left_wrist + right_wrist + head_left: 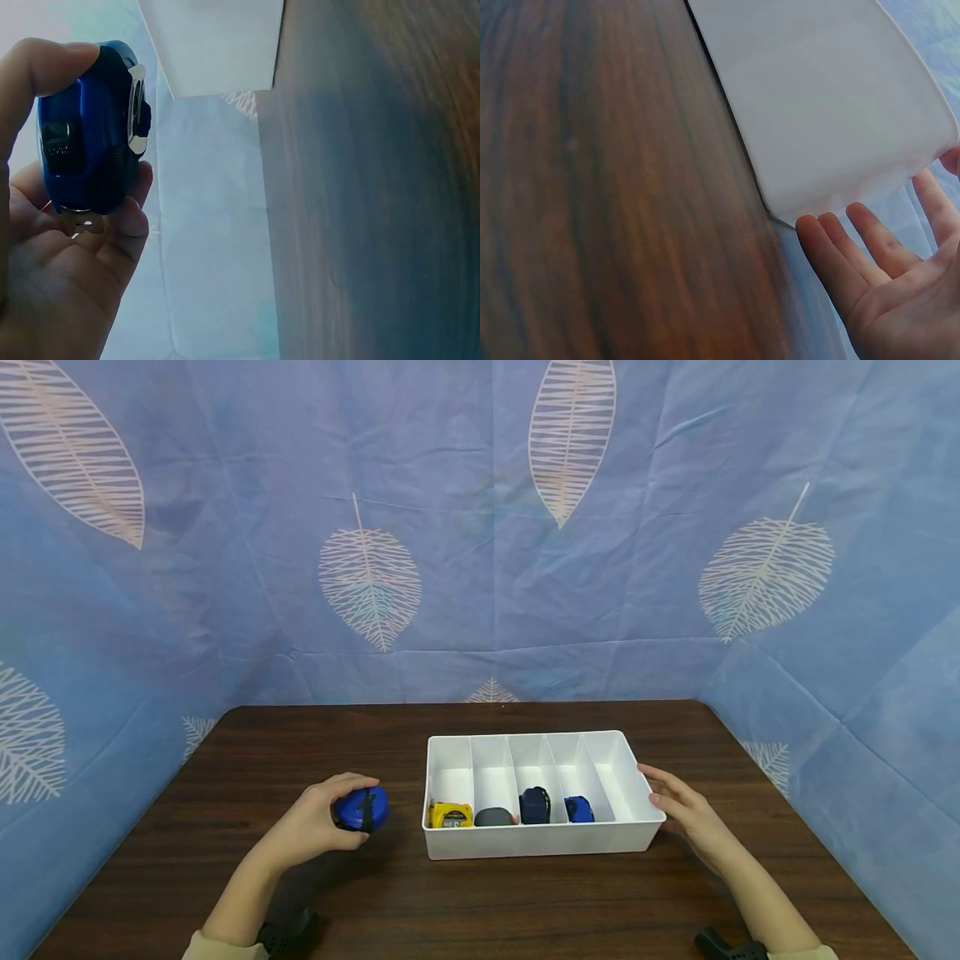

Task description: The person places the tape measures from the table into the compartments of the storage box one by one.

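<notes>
My left hand (327, 817) grips a blue and black tape measure (362, 809) above the table, left of a white divided box (540, 841). The left wrist view shows the tape measure (94, 135) between thumb and fingers, its metal hook toward the palm. Inside the box, from the left, sit a yellow tape measure (452, 815), a grey rounded object (493, 817), a dark navy tape measure (535, 806) and a small blue one (579, 809), each in its own compartment. At the box's right end my right hand (693, 822) rests fairly straight fingers (877, 244) against the wall, thumb by the rim.
The box stands on a dark wooden table (480, 910). A blue cloth with pale leaf prints (480, 577) hangs behind the table and along both sides. Dark bands sit on both wrists.
</notes>
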A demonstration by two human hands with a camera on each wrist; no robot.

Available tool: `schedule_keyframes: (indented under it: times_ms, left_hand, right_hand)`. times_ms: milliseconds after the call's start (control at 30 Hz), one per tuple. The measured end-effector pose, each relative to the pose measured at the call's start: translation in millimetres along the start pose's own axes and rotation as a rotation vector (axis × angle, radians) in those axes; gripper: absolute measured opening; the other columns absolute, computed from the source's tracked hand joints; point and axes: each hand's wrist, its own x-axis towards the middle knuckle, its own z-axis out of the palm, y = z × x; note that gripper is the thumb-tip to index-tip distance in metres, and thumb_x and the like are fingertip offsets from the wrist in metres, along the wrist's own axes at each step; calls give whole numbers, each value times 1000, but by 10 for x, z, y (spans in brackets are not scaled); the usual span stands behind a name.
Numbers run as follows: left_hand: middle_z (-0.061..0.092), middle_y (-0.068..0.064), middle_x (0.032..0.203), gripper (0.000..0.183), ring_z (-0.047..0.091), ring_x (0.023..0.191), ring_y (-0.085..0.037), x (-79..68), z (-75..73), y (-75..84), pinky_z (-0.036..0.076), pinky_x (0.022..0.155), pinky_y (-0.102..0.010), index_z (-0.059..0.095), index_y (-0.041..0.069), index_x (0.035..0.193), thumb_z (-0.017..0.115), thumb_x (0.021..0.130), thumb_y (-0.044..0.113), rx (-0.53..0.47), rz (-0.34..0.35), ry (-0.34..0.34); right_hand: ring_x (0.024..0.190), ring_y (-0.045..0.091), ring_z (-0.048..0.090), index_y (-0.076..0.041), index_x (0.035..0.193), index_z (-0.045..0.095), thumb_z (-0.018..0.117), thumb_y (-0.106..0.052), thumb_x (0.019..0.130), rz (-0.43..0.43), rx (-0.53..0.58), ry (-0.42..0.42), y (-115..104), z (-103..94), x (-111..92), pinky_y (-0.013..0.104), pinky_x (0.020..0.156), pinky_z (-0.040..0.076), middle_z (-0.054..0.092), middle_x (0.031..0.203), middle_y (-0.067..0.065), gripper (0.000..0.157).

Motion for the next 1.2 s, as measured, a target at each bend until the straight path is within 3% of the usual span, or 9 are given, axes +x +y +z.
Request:
schedule_keyframes:
  times_ms: [500, 1200]
  left_hand:
    - [51, -12, 132, 64, 55, 108, -36, 99, -1, 91, 52, 79, -46, 58, 13, 130, 83, 70, 8, -10, 79, 27]
    - [52, -8, 132, 68, 55, 108, -32, 291, 46, 278, 53, 79, -43, 58, 15, 131, 84, 68, 13, 5, 92, 48]
  right_hand:
    - [102, 7, 56, 0, 146, 31, 48, -17, 100, -20, 10, -18, 13, -20, -1, 52, 82, 47, 38, 136, 34, 52]
    - [103, 7, 56, -2, 147, 32, 48, -17, 101, -20, 20, -26, 8, -11, -15, 51, 83, 47, 40, 135, 30, 51]
